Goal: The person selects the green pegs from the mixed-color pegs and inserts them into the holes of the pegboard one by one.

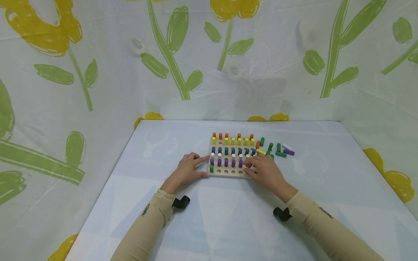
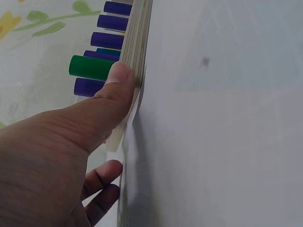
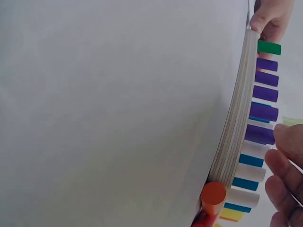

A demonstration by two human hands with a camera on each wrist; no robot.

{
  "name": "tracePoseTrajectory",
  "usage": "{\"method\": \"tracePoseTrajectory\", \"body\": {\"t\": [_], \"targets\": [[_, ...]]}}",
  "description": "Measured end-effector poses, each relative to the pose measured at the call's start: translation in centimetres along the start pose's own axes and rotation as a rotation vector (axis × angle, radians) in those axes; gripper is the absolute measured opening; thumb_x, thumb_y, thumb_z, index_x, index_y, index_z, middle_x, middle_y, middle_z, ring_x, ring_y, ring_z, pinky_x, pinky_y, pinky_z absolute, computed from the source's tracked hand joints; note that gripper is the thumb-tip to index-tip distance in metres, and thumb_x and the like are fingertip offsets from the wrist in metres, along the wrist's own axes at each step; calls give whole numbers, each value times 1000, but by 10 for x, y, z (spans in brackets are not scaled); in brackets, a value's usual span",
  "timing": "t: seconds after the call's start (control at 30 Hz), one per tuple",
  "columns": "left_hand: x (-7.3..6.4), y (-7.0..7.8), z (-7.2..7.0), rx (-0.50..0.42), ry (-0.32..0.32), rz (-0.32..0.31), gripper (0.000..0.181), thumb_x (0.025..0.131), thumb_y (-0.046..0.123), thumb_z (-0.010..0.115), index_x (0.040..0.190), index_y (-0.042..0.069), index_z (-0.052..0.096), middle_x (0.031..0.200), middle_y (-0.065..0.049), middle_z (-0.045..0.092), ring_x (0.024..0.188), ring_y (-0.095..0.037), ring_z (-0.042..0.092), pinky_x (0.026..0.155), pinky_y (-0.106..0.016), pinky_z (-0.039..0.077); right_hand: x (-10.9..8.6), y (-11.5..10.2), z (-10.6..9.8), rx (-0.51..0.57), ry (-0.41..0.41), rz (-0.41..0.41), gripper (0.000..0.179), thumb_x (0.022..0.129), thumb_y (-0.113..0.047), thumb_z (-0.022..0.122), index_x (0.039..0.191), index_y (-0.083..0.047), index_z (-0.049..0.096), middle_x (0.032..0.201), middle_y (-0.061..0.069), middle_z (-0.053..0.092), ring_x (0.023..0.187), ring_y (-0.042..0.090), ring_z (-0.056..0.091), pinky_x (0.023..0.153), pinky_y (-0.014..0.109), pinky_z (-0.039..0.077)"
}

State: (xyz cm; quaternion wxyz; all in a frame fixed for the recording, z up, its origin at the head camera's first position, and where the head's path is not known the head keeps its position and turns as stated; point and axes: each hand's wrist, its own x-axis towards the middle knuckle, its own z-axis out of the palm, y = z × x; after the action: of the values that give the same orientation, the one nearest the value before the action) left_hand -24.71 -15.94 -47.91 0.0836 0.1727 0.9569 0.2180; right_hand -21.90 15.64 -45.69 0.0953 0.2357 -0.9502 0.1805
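A wooden pegboard (image 1: 225, 176) lies before me, with rows of orange, yellow, blue, white and purple pegs standing in its holes. A single green peg (image 2: 92, 67) stands at its front left corner. My left hand (image 1: 188, 169) touches the board's left side, index finger and thumb stretched out, the thumb at the corner. Over the right part of the board is my right hand (image 1: 266, 170), fingers bent loosely. Its thumb tip is at the top of the last purple peg (image 3: 260, 135) in the row, and a gap shows between thumb and fingers.
Loose pegs lie right of the board: several green ones (image 1: 281, 154), a purple peg (image 1: 289, 152), a white peg (image 1: 286, 146), a yellow peg (image 1: 260, 151) and an orange peg (image 1: 258, 145). A flowered curtain (image 1: 277, 65) surrounds the pale table (image 1: 209, 217).
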Motion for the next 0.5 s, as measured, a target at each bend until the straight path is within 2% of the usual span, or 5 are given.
{"method": "tracePoseTrajectory", "body": {"t": [0.27, 0.5], "targets": [[-1, 2, -1, 7, 2, 3, 77, 87, 51, 77, 154, 32, 46, 128, -9, 48, 118, -29, 40, 103, -46, 37, -3, 4, -3, 10, -5, 24, 20, 89, -24, 81, 107, -15, 77, 94, -3, 73, 97, 22, 62, 94, 47, 45], [-1, 3, -1, 5, -5, -2, 77, 87, 51, 77, 154, 32, 46, 128, -9, 48, 118, -29, 40, 102, -46, 37, -6, 10, -5, 30, -15, 68, 21, 89, -23, 81, 107, -15, 77, 91, -5, 70, 93, 21, 59, 88, 45, 44]]}}
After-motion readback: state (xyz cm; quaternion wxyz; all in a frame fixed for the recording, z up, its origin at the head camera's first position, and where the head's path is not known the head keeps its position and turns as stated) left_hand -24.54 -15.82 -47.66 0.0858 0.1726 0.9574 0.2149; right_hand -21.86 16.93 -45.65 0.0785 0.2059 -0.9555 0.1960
